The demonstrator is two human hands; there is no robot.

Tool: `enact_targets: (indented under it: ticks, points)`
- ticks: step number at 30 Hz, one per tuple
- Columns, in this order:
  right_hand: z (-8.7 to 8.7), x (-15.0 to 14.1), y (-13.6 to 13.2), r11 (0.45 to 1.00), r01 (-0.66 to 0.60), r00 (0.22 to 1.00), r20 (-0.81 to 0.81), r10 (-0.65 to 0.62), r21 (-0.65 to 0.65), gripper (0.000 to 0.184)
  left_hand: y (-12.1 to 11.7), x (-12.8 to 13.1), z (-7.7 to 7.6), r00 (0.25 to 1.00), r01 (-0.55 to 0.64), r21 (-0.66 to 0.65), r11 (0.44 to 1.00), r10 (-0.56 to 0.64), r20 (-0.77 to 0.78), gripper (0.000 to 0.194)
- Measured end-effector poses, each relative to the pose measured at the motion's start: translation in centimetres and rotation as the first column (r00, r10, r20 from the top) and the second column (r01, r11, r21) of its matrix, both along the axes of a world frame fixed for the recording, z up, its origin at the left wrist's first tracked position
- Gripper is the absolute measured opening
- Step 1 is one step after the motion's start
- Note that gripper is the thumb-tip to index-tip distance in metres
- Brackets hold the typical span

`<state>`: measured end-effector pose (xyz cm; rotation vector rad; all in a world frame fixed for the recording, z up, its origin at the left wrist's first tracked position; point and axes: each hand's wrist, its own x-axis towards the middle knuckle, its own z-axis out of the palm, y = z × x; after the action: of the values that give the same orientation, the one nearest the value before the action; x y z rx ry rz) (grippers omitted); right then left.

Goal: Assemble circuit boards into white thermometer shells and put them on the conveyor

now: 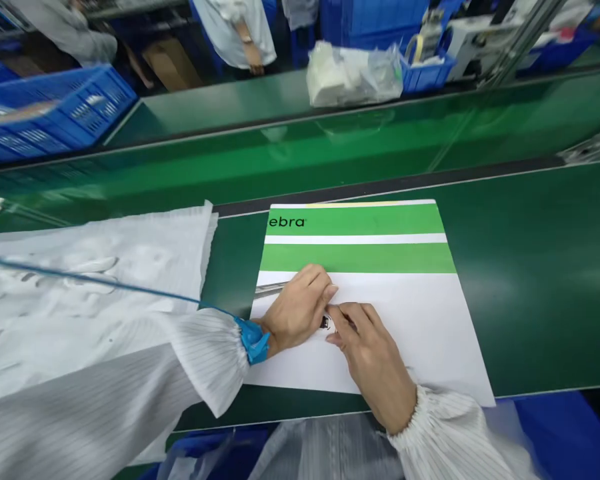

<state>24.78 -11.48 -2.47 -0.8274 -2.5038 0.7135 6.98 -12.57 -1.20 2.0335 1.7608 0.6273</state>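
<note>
Pinching a small white part (326, 324) with a dark mark between nearly closed fingers of the right hand (367, 347); curling fingers of the left hand (300, 307) beside it, near metal tweezers (269, 287), unable to tell their hold. Working over a green-banded white sheet (420, 327), inside its edges, with green tabletop (540, 267) stretching rightward.

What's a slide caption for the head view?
Left hand and right hand meet at a small black-and-white piece over a green-striped white sheet.

Blue crate (93, 113) far left; plastic bag (353, 75) beside small basket (427, 78).
</note>
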Motion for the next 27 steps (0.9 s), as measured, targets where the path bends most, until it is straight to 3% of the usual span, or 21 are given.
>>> enact_targets:
  ticks: [3,6,8,11,14,17,21,27]
  points:
    - [-0.8,0.9,0.3,0.997,-0.038,0.999,-0.008,0.039,0.074,0.046,-0.3,0.2,-0.8,0.998,-0.065,0.066,0.996,0.066,-0.001,0.029]
    - [-0.8,1.5,1.1,0.989,-0.023,0.999,-0.037,0.029,0.144,0.035,-0.1,0.3,-0.4,0.989,-0.142,0.043,0.989,0.139,0.059,0.037]
    - [-0.5,1.6,1.9,0.992,-0.019,0.998,-0.061,0.027,0.124,0.025,-0.3,0.1,0.5,0.98,-0.153,-0.026,0.988,0.155,0.128,0.043]
    - [0.5,1.6,3.5,0.998,0.052,0.996,-0.066,-0.054,-0.029,0.022,-1.6,-0.2,2.5,0.959,-0.106,-0.181,0.978,0.149,0.243,0.049]
    - [2.0,1.8,4.9,0.964,0.133,0.989,-0.034,-0.145,-0.23,0.021,-3.9,0.1,4.2,0.932,-0.054,-0.28,0.958,0.149,0.329,0.032]
    - [3.1,2.2,5.7,0.901,0.059,0.993,-0.068,-0.097,-0.43,0.022,-5.9,1.1,4.6,0.887,-0.136,-0.286,0.949,0.245,0.39,0.031]
    - [3.9,2.9,6.3,0.804,-0.03,0.993,-0.11,-0.045,-0.594,0.035,-6.9,3.3,3.5,0.69,-0.161,-0.378,0.911,0.378,0.617,0.026]
    - [4.8,3.3,6.8,0.797,-0.003,0.993,-0.094,-0.068,-0.605,0.041,-6.8,5.4,3.2,0.404,-0.094,-0.38,0.92,0.384,0.83,0.027]
